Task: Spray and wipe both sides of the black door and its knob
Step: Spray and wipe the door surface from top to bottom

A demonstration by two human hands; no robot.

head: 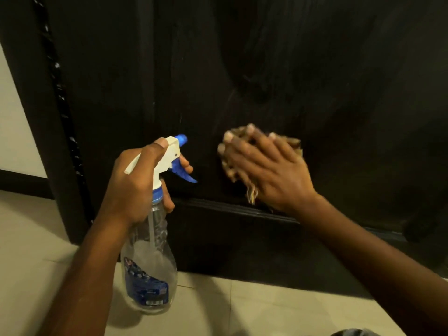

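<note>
My left hand [135, 175] grips the spray bottle [150, 263], my right hand [264, 170] presses the cloth [238, 132] flat-fingered low on the black door [303, 69] — unpinched, it could slip out mid-wipe and drop.

Your door [315, 69] reads black all over, with faint wood grain streaking through it. Your spray bottle [150, 270] is clear with a white head, the nozzle tip [181, 138] and trigger [185, 174] blue, the label [145, 287] dark blue. Your cloth [295, 143] shows mottled tan and brown. The floor tiles [266, 311] are cream, the wall [14, 132] off-white, its skirting [21, 183] black.
</note>
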